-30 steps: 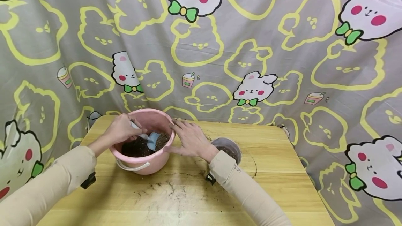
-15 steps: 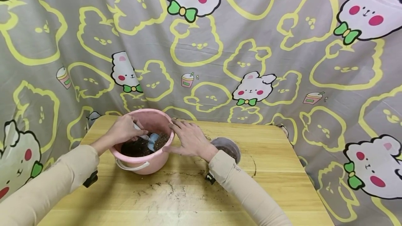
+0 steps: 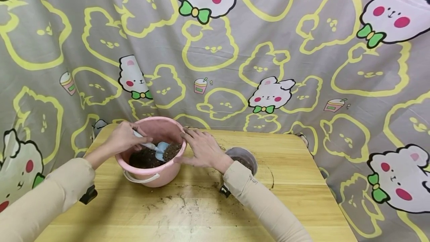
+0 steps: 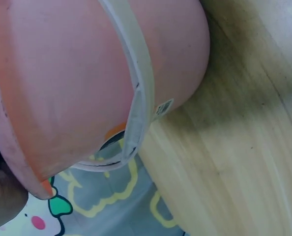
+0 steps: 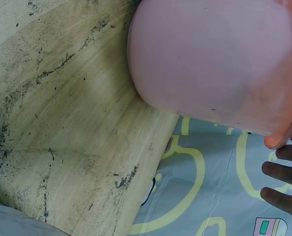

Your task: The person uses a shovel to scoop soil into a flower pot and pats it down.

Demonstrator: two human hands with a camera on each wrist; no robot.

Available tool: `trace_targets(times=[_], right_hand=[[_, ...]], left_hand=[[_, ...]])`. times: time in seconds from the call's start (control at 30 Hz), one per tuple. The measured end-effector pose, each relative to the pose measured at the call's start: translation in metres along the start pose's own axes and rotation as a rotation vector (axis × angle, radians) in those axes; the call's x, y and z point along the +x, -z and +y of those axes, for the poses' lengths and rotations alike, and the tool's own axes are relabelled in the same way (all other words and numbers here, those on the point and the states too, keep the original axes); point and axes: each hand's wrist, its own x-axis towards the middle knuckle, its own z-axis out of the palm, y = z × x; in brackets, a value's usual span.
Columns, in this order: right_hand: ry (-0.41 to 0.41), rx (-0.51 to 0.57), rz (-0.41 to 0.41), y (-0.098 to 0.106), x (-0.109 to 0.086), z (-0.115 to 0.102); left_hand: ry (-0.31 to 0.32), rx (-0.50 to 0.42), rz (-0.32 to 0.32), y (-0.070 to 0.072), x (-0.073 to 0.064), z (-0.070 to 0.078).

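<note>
A pink bucket (image 3: pixel 162 178) with dark soil (image 3: pixel 142 159) in it stands on the table. My left hand (image 3: pixel 124 137) reaches over its left rim and grips the pale handle of a small blue trowel (image 3: pixel 162 148). The trowel's blade lies inside the bucket against a heap of brown soil at the right wall. My right hand (image 3: pixel 205 148) rests at the bucket's right rim, thumb toward the near side. In the right wrist view its fingers (image 5: pixel 281 172) are straight and spread beside the rim. In the left wrist view the bucket wall hides the trowel.
A grey pot (image 3: pixel 255 158) with soil inside stands right of the bucket, behind the right forearm. Soil crumbs (image 3: pixel 188 208) are scattered over the wooden table (image 3: pixel 295 204). The bucket's white handle (image 3: pixel 142 179) hangs down in front. A patterned curtain (image 3: pixel 221 70) rises behind the table.
My left hand has drawn slightly left with the trowel, its blade shifting a little left and more of its handle showing. My right hand has stayed at the bucket's rim.
</note>
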Motion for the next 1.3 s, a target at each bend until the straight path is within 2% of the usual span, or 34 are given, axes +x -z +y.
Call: trace_targets(times=[0.1, 0.2, 0.43, 0.7, 0.93, 1.1, 1.3], right_hand=[[-0.005, 0.005, -0.005, 0.0, 0.0, 0.0], [-0.006, 0.006, -0.007, 0.001, 0.0, 0.0], [-0.008, 0.002, -0.006, 0.001, 0.0, -0.001], [-0.011, 0.019, -0.014, 0.001, 0.001, -0.001], [-0.003, 0.015, -0.008, 0.002, 0.0, 0.0], [-0.002, 0.011, -0.015, 0.001, 0.0, 0.0], [0.004, 0.016, -0.001, 0.0, 0.0, 0.0]], left_hand=[[-0.025, 0.093, 0.022, 0.003, -0.001, 0.001], [-0.036, 0.137, 0.023, 0.003, 0.0, 0.0], [-0.136, 0.278, 0.089, -0.013, 0.005, 0.004], [-0.04, 0.072, 0.015, -0.015, 0.004, 0.002], [0.013, -0.095, 0.001, -0.008, -0.005, 0.003], [0.043, -0.168, 0.0, -0.005, -0.012, 0.004], [0.06, -0.189, 0.009, -0.004, -0.015, 0.003]])
